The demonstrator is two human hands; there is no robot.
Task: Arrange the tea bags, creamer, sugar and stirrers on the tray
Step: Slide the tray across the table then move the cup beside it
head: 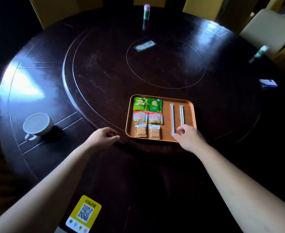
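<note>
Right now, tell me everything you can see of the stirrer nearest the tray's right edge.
The right-hand stirrer is a thin straight stick sealed in a pale, paper-like wrapper. It lies flat on the brown tray, running front to back, roughly parallel to the left stirrer and apart from it. Its near end sits under the fingertips of the right hand, which seem to pinch or nudge it; contact is hard to confirm.

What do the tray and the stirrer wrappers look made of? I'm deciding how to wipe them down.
The tray looks like matte brown plastic or coated wood: even colour, rounded moulded rim, no glare. The two stirrers sit in pale, slightly shiny sleeves, likely thin plastic film or paper; too small to tell which.
</note>
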